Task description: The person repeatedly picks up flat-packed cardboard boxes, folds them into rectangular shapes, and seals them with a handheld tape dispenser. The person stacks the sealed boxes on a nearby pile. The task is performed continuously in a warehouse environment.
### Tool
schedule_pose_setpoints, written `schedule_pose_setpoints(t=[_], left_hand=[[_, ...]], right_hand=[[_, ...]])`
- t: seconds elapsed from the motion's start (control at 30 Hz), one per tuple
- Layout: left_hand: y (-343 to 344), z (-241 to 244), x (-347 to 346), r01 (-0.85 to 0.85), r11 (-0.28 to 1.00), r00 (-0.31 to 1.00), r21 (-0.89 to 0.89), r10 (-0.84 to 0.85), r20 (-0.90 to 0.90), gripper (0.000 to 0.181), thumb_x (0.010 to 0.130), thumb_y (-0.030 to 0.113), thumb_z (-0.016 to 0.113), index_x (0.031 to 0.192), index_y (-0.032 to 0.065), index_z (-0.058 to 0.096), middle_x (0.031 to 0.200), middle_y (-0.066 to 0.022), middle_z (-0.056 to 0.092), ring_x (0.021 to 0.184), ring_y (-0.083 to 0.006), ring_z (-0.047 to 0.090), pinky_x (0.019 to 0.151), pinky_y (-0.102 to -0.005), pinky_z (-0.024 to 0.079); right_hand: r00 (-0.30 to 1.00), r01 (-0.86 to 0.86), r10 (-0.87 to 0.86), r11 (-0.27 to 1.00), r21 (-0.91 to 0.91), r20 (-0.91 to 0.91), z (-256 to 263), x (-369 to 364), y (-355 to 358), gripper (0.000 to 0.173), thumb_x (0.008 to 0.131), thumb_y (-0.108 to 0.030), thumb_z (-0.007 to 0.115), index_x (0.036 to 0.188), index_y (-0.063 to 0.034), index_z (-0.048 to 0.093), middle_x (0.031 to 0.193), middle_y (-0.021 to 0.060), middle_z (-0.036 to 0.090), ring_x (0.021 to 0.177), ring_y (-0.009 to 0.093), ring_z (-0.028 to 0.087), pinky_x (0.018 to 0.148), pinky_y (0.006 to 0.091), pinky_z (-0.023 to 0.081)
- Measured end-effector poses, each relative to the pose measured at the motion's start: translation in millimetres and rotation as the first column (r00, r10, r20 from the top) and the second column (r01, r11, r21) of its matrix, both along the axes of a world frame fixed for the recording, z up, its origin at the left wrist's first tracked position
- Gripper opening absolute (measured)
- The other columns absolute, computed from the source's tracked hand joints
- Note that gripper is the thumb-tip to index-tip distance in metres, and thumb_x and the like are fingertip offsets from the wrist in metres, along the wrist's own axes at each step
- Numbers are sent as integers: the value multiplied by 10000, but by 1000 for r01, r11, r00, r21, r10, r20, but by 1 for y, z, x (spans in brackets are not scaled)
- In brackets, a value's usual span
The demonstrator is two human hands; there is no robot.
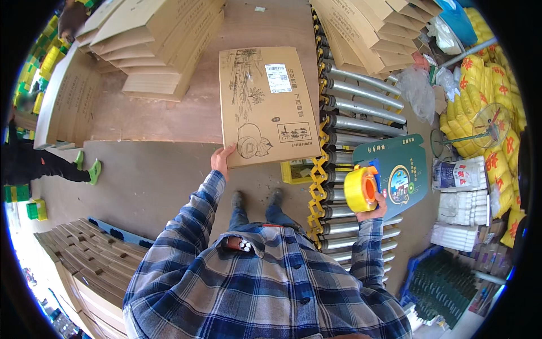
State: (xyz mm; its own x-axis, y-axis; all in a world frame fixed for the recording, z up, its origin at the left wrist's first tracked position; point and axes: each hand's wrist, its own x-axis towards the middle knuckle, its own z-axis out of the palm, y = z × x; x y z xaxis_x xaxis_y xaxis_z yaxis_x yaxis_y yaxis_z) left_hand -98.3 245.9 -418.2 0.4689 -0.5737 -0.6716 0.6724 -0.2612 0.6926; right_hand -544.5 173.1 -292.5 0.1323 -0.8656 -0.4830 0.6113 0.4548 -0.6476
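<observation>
A flat kiwifruit carton [262, 114] lies on the brown tabletop [169, 123], its right side up against the roller conveyor. Its printed face is up and bears a white label [278, 78]. My left hand [221, 162] grips the carton's near left corner, thumb on top and the other fingers mostly hidden. In my right hand [374, 206] is a blue tape dispenser [375, 169] with a large roll of yellow tape [355, 189], held above the conveyor. Beneath it, a dark green printed carton [406, 156] lies partly over the rollers.
Folded cartons [156, 51] stand on the table at left; more [372, 38] stand beyond the roller conveyor [360, 106]. A yellow crate [292, 173] sits below the table edge. At right are a fan [491, 125] and yellow sacks [470, 84]. Another person [46, 159] is at far left.
</observation>
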Motion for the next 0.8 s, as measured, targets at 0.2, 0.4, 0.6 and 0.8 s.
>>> schedule_pose_setpoints(t=[0.2, 0.4, 0.6, 0.8], left_hand=[[7, -74, 5, 212, 928, 888, 307, -315, 336, 692, 807, 399, 725, 1243, -91, 503, 1172, -238, 601, 1046, -324, 602, 893, -407, 491], [-76, 6, 76, 346, 927, 50, 146, -173, 984, 561, 784, 90, 594, 1316, -25, 459, 1284, -249, 505, 1161, -422, 509, 970, -437, 451], [-207, 2, 119, 629, 715, -228, 306, -207, 951, 690, 678, -51, 522, 1340, 141, 499, 1365, -81, 514, 1255, -328, 474, 1067, -450, 362], [-217, 10, 136, 645, 530, -408, 551, -371, 834, 467, 697, 6, 561, 1132, 160, 635, 1281, 17, 558, 1237, -284, 478, 1028, -474, 375]], right_hand=[[775, -505, 423, 861, -57, -469, -9, 51, -46, 697, 742, -161, 673, 1370, 34, 443, 1242, 163, 591, 1136, 268, 582, 990, 356, 460], [658, -655, 546, 754, -37, -518, 30, 124, -57, 825, 683, -175, 741, 1397, 56, 397, 1264, 185, 570, 1143, 258, 581, 999, 344, 451], [623, -654, 566, 755, 38, -540, 32, 111, -38, 846, 667, -213, 737, 1385, 80, 399, 1251, 190, 582, 1140, 263, 583, 1004, 341, 437], [615, -567, 495, 819, 93, -613, 25, 80, -5, 824, 662, -167, 711, 1391, 63, 402, 1252, 196, 577, 1133, 270, 585, 1002, 343, 437]])
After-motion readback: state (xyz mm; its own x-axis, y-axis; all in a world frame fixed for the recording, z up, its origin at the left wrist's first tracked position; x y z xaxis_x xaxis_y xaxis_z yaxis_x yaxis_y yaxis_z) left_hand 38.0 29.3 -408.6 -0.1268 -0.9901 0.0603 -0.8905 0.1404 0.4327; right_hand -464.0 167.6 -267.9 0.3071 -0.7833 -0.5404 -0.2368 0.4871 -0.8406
